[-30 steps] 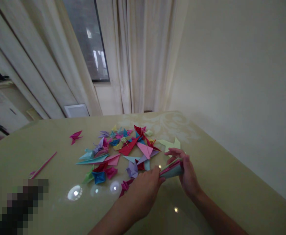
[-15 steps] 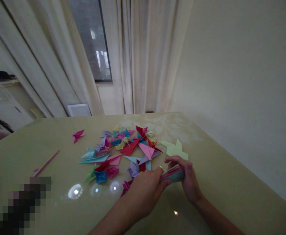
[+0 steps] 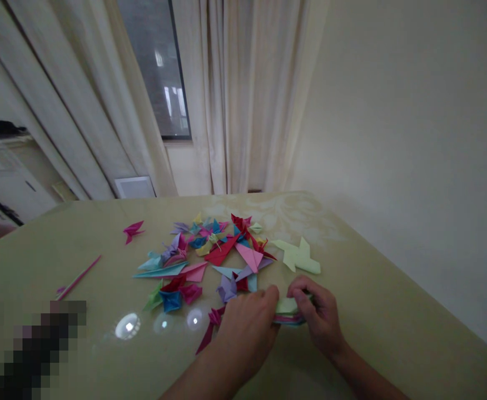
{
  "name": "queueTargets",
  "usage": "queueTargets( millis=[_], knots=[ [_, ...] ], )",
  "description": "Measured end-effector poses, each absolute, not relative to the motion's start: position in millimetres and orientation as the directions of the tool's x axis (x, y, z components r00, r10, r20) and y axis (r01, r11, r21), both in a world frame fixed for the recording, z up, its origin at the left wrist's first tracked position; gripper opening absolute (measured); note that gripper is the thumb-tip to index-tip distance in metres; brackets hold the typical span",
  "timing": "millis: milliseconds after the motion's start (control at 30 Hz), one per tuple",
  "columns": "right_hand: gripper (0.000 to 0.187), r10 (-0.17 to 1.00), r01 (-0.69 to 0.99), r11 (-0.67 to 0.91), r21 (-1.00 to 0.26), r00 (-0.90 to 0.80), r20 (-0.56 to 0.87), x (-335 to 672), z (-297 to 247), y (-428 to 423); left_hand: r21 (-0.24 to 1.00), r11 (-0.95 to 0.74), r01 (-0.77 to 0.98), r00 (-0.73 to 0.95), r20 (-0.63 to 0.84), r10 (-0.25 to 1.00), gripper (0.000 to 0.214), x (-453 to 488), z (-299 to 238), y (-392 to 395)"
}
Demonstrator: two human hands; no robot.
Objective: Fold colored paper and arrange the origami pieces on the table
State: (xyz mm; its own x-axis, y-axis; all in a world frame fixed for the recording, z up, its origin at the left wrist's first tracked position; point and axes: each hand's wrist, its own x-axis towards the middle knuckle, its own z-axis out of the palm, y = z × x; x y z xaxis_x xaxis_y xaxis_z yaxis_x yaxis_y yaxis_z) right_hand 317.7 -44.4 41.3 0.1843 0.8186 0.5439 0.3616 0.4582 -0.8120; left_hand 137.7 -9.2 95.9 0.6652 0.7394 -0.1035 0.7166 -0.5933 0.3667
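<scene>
Between my two hands is a stack of coloured paper (image 3: pixel 287 306), pale green on top with pink and blue layers below. My left hand (image 3: pixel 252 319) grips its left end, and my right hand (image 3: pixel 319 311) pinches the right end between thumb and fingers. Just beyond the right hand lies a pale green paper pinwheel shape (image 3: pixel 299 256). A dark pink folded paper piece (image 3: pixel 212 328) sits beside my left hand, partly behind it. Ahead of my hands spreads a pile of origami pieces, among them a pink one (image 3: pixel 250 256) and a purple one (image 3: pixel 227 288).
A magenta paper piece (image 3: pixel 133 231) lies apart at the back left. Nearer is a thin pink and green stick-like item (image 3: pixel 79 276). The glossy table (image 3: pixel 377 311) meets the wall on the right. Curtains (image 3: pixel 256 100) hang behind it. A blurred patch covers the lower left.
The paper stack has tilted from an upright, bent position to nearly flat, its pale green top now facing up. My right hand has lowered slightly and its fingers have closed over the end.
</scene>
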Motion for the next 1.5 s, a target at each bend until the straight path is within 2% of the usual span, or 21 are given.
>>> queueTargets(
  millis=[100,167,233,267,333,400,467,500,600,700,867,1000,1067,1167,1300,1367,1400,1433,1500],
  knots=[
    [0.041,0.773,0.28,0.57,-0.773,0.136,0.619,319,40,-47,0.437,-0.535,0.723,0.62,-0.072,0.781,0.021,136,93,-4],
    [0.051,0.779,0.132,0.606,-0.785,0.103,0.619,319,38,-48,0.573,-0.499,0.651,0.635,-0.049,0.771,0.016,134,91,1],
    [0.06,0.836,-0.064,0.546,-0.835,0.104,0.538,317,36,-48,0.728,-0.468,0.5,0.687,-0.004,0.727,0.026,133,89,5],
    [0.058,0.871,-0.153,0.491,-0.858,0.108,0.479,316,35,-48,0.784,-0.451,0.427,0.713,0.015,0.701,0.031,133,88,6],
    [0.039,0.926,-0.269,0.376,-0.887,0.092,0.365,312,33,-46,0.833,-0.431,0.348,0.758,0.02,0.652,0.037,132,87,6],
    [0.027,0.96,-0.31,0.279,-0.909,0.079,0.268,310,32,-43,0.809,-0.463,0.362,0.777,0.013,0.63,0.033,132,86,6],
    [0.032,0.969,-0.334,0.232,-0.914,0.165,0.185,308,31,-39,0.721,-0.552,0.418,0.764,0.05,0.643,0.024,130,84,8],
    [0.035,0.957,-0.336,0.232,-0.913,0.249,0.152,308,31,-36,0.654,-0.602,0.457,0.748,0.083,0.658,0.03,129,81,10],
    [0.042,0.872,-0.302,0.273,-0.913,0.48,0.102,310,31,-30,0.425,-0.689,0.587,0.705,0.149,0.693,0.067,124,67,22],
    [0.047,0.847,-0.292,0.261,-0.92,0.527,0.073,312,32,-25,0.274,-0.698,0.662,0.703,0.098,0.705,0.066,118,48,33],
    [0.051,0.868,-0.3,0.208,-0.931,0.496,0.033,309,29,-25,0.213,-0.712,0.669,0.725,0.025,0.689,0.05,116,34,37],
    [0.051,0.873,-0.313,0.2,-0.928,0.488,0.023,307,28,-25,0.225,-0.731,0.644,0.74,0.06,0.67,0.042,118,41,36],
    [0.052,0.871,-0.319,0.199,-0.927,0.491,0.019,308,28,-24,0.248,-0.738,0.628,0.743,0.089,0.663,0.03,119,45,38],
    [0.052,0.864,-0.33,0.199,-0.923,0.503,0.006,310,30,-23,0.33,-0.714,0.618,0.698,0.186,0.691,0.017,119,48,45],
    [0.052,0.858,-0.386,0.191,-0.903,0.513,-0.037,311,32,-23,0.612,-0.586,0.531,0.461,0.371,0.806,0.012,114,50,58],
    [0.052,0.858,-0.426,0.179,-0.887,0.509,-0.071,311,33,-23,0.791,-0.479,0.382,0.306,0.38,0.873,0.003,112,52,62],
    [0.052,0.861,-0.445,0.167,-0.88,0.5,-0.09,311,33,-23,0.869,-0.418,0.265,0.249,0.357,0.9,0.007,111,54,64],
    [0.051,0.867,-0.459,0.152,-0.875,0.487,-0.104,311,33,-23,0.928,-0.35,0.129,0.217,0.318,0.923,0.016,111,57,64],
    [0.049,0.885,-0.477,0.13,-0.869,0.451,-0.116,310,32,-23,0.97,-0.205,-0.131,0.213,0.229,0.95,0.037,111,65,63]
  ],
)
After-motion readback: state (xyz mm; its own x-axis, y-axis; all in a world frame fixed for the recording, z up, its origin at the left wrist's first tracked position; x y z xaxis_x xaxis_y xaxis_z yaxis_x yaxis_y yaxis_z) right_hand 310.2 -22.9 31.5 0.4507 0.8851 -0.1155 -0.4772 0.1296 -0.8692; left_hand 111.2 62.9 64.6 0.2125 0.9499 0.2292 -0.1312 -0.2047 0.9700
